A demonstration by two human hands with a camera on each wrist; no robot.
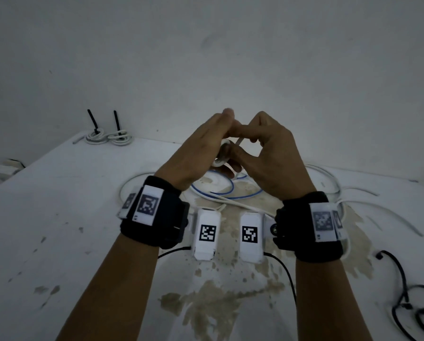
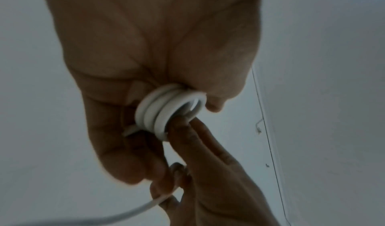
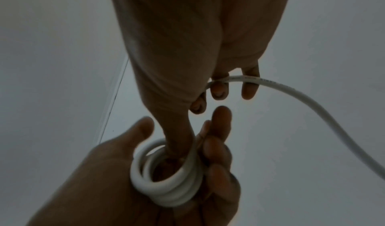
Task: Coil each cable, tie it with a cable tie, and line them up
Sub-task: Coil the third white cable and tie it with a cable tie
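A white cable coil [image 1: 221, 155] of a few tight loops sits in my left hand [image 1: 203, 146], held above the table. In the left wrist view the coil [image 2: 166, 111] lies between thumb and fingers. My right hand [image 1: 267, 146] meets it from the right. In the right wrist view its thumb [image 3: 177, 135] reaches into the coil [image 3: 166, 181], and its curled fingers hold the free strand [image 3: 270, 83], which trails off to the right. Two tied white coils [image 1: 107, 138] with upright black cable ties [image 1: 93, 120] lie side by side at the back left.
Under my hands, loose white cables [image 1: 329, 178] and a blue loop [image 1: 220, 195] lie on the stained white table [image 1: 70, 217]. Black cables [image 1: 403, 279] lie at the front right. A wall stands right behind the table.
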